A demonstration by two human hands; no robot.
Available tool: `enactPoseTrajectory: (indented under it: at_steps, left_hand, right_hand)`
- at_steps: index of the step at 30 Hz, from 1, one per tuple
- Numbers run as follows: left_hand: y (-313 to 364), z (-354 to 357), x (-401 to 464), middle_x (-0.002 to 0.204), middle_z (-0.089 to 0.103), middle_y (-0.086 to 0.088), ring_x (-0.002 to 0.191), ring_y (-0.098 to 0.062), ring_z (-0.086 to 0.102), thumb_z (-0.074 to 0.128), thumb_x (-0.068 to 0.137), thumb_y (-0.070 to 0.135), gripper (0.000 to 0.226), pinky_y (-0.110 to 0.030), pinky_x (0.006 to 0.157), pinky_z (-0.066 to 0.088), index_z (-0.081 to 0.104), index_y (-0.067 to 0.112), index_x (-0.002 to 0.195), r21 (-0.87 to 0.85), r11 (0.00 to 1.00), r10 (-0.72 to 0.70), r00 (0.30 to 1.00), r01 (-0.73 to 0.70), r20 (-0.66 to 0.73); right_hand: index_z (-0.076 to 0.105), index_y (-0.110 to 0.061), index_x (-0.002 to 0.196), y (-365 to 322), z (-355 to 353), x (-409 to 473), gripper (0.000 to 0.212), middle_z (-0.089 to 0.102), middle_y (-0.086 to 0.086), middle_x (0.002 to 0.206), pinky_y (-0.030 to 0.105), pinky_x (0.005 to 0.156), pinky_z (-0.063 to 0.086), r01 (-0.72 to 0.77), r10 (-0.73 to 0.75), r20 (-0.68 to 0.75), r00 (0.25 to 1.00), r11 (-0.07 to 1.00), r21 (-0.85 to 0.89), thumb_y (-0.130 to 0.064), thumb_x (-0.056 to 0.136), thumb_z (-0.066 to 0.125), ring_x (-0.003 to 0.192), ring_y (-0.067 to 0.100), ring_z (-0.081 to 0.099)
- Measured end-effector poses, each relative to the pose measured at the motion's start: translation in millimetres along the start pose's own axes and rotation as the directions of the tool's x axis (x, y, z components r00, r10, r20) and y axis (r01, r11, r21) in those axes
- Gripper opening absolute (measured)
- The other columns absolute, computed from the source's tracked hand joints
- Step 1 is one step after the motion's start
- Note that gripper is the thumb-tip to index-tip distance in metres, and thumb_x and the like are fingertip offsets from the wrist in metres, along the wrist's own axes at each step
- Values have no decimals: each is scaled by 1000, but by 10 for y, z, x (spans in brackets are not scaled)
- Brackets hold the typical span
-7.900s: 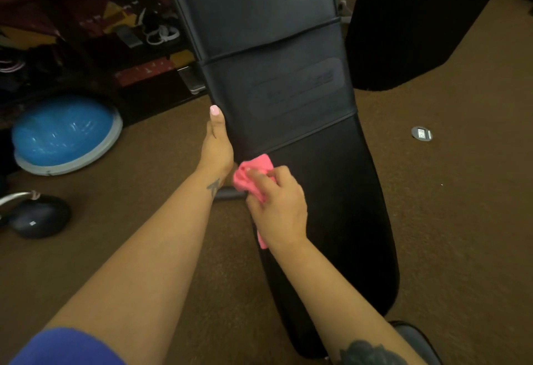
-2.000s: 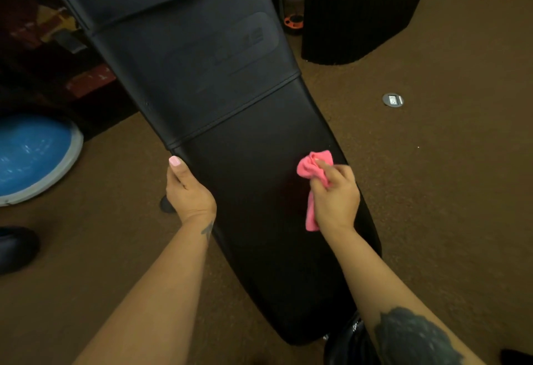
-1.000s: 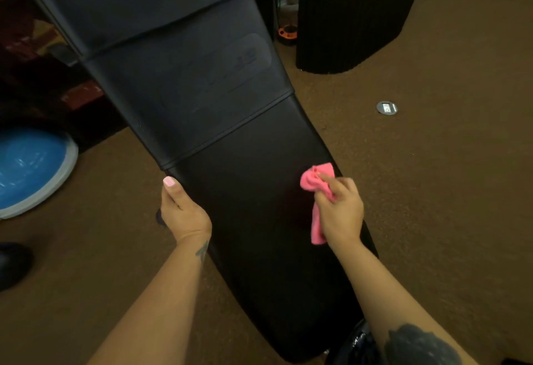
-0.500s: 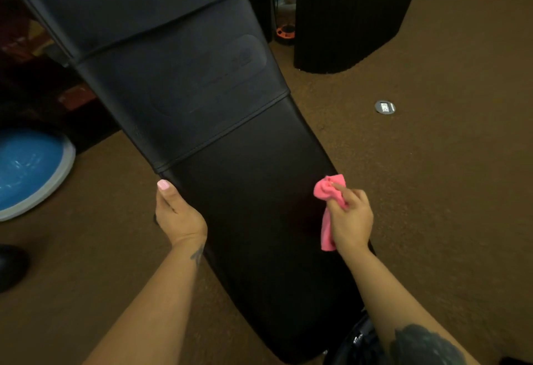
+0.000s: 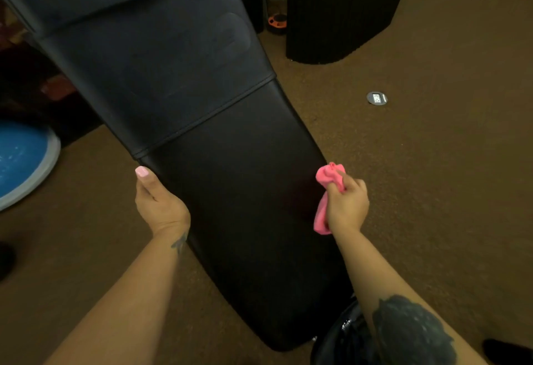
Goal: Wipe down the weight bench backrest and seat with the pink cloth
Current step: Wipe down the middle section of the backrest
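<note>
The long black padded backrest (image 5: 219, 180) of the weight bench runs from the upper left down to the lower middle, with stitched seams across it. My right hand (image 5: 347, 206) grips the bunched pink cloth (image 5: 327, 189) and holds it against the pad's right edge. My left hand (image 5: 157, 200) grips the pad's left edge, thumb up along the side, its fingers hidden behind the pad. A glossy black seat pad (image 5: 343, 338) shows partly at the bottom, under my right forearm.
Brown carpet surrounds the bench. A blue balance dome (image 5: 20, 160) lies at the left edge. A tall black ribbed object (image 5: 340, 10) stands at the upper right, and a round metal floor outlet (image 5: 376, 98) sits in the carpet right of the bench. Dark shelving is at the far left.
My right hand has slid the pink cloth from the pad's middle right out to its right edge and slightly down. My left hand keeps its grip on the left edge.
</note>
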State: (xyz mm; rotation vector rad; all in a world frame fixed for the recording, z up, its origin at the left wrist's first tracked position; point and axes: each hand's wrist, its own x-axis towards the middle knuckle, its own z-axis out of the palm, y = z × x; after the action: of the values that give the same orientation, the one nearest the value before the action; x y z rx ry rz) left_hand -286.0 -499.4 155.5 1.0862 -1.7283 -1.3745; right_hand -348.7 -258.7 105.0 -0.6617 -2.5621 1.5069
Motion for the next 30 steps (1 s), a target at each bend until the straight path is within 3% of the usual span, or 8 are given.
enactPoseTrajectory:
  at_steps: [4, 8, 11, 15, 19, 24, 30]
  left_hand:
    - [-47, 6, 32, 111, 58, 6, 110, -10, 53, 23, 103, 46, 53, -22, 96, 39, 59, 11, 122, -33, 999, 7, 1000, -7, 1]
    - [-92, 1, 68, 114, 60, 0, 114, -16, 55, 24, 103, 47, 58, -27, 102, 41, 59, 7, 125, -40, 999, 31, 999, -31, -10]
    - [-84, 7, 62, 107, 59, 3, 106, -11, 54, 25, 104, 44, 54, -20, 94, 40, 61, 7, 120, -46, 998, 36, 999, -36, -18]
    - [-26, 12, 20, 88, 54, 18, 81, 6, 52, 25, 105, 40, 36, -6, 77, 38, 57, 24, 97, -49, 999, 18, 1000, -19, -8]
    - [-46, 15, 31, 84, 53, 18, 78, 6, 51, 25, 105, 40, 36, -7, 77, 37, 55, 26, 91, -52, 998, 28, 1000, -29, -11]
    - [-25, 18, 15, 81, 50, 17, 75, 6, 49, 25, 105, 43, 37, -5, 72, 37, 49, 34, 77, -22, 999, 25, 1000, -26, -9]
    - [-25, 12, 19, 83, 52, 16, 77, 4, 50, 24, 104, 44, 39, -7, 74, 38, 53, 28, 85, -38, 999, 15, 1000, -15, 0]
  right_hand:
    - [64, -23, 113, -130, 42, 3, 27, 45, -8, 97, 20, 73, 36, 75, -76, 41, 996, 997, 20, -19, 88, 55, 75, 2, 46]
    - [64, -19, 114, 223, -63, -164, 29, 47, -8, 99, 25, 79, 38, 41, -39, 81, 996, 999, -20, -14, 86, 57, 82, 4, 47]
    - [65, -16, 111, 238, -71, -71, 25, 46, -7, 98, 26, 78, 36, -71, 71, 9, 997, 997, -12, -17, 88, 55, 87, 10, 50]
    - [66, -20, 108, -1, 27, 0, 23, 46, -9, 97, 23, 77, 38, 15, -16, 19, 1000, 998, 53, -19, 87, 56, 77, 3, 47]
    - [66, -22, 110, 213, -17, -196, 28, 48, -9, 98, 25, 82, 42, 68, -73, 114, 991, 996, 49, -15, 84, 60, 82, 2, 49]
    - [67, -17, 107, 340, -95, -49, 22, 48, -7, 98, 27, 80, 39, -62, 62, 37, 997, 998, 3, -20, 87, 57, 89, 13, 53]
    - [65, -23, 109, 265, 6, -188, 25, 48, -8, 98, 24, 79, 40, 57, -63, 113, 992, 997, 61, -16, 86, 58, 88, 9, 53]
